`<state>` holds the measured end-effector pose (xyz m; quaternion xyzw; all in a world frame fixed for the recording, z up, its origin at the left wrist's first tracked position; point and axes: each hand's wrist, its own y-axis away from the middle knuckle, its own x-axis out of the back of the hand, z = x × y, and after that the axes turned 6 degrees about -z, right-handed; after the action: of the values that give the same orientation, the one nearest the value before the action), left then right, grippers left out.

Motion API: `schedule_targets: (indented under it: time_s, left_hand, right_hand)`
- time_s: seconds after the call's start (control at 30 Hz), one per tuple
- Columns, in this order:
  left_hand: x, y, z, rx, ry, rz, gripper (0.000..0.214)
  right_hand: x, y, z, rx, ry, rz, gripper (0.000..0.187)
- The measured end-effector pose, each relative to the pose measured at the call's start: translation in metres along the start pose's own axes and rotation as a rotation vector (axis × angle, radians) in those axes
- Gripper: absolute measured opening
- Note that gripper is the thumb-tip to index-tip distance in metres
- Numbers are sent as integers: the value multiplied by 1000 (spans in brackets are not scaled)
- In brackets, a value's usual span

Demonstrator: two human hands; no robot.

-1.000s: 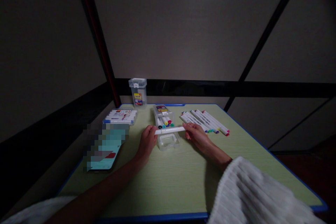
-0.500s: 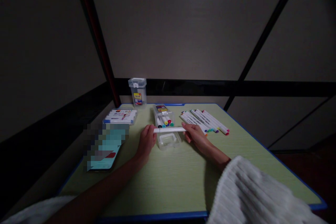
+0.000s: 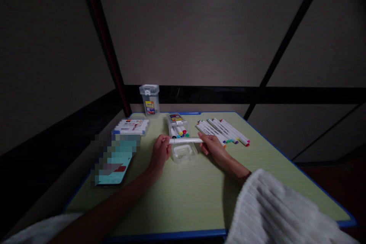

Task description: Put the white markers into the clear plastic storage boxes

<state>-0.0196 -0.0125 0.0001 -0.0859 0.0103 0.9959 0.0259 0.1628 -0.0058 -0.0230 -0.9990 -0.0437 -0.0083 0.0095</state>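
I hold a white marker (image 3: pixel 185 140) level between both hands, above a clear plastic lid (image 3: pixel 183 151) on the green table (image 3: pixel 183 198). My left hand (image 3: pixel 159 154) pinches its left end. My right hand (image 3: pixel 213 146) grips its right end. Just behind the marker lies an open clear box (image 3: pixel 177 126) with several coloured-cap markers inside. A row of several loose white markers (image 3: pixel 223 131) lies to the right of my right hand.
A clear upright container with a label (image 3: pixel 150 100) stands at the table's back edge. A flat pack of markers (image 3: pixel 131 126) lies at the back left. A phone (image 3: pixel 114 162) rests near the left edge. Dark walls and a rail close in behind the table.
The marker has drifted slightly back and up over the lid, and both hands have shifted a little with it. Nothing else has moved.
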Motion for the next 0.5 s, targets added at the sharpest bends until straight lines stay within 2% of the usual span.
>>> schedule_targets:
  time_s: [0.5]
  left_hand:
    - [-3, 8, 7, -36, -45, -34, 26]
  right_hand:
    - [0, 1, -3, 62, 35, 26, 45]
